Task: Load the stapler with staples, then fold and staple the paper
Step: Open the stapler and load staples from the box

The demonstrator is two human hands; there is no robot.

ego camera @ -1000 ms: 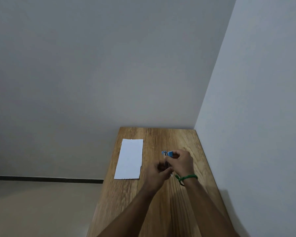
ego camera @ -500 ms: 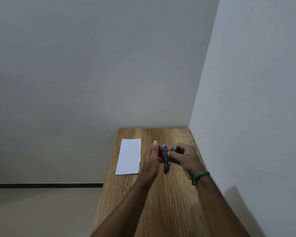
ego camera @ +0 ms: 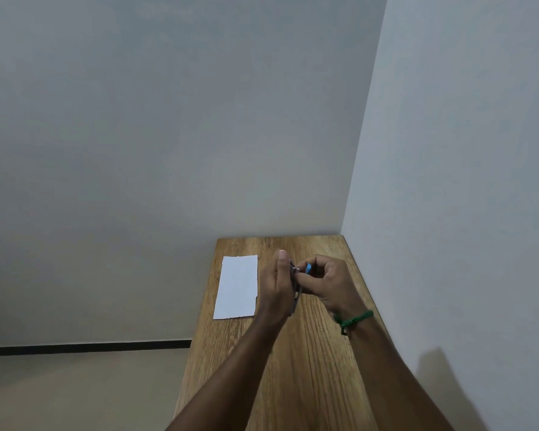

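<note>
So we've got one sheet of white paper (ego camera: 237, 286) lying flat on the left side of the wooden table (ego camera: 311, 368), unfolded, with ragged short edges. Just right of it our left hand (ego camera: 277, 283) stands edge-up, thumb up, holding one small stapler (ego camera: 297, 286), grey metal with a blue bit on top. Our right hand (ego camera: 330, 283), one green thread bracelet (ego camera: 352, 320) on the wrist, curls in and pinches the stapler's top.

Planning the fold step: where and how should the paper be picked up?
Take the paper by its left long edge, coming from the left: it lies flat near the table edge there, while both hands, left and right, hold the stapler on its right.
</note>
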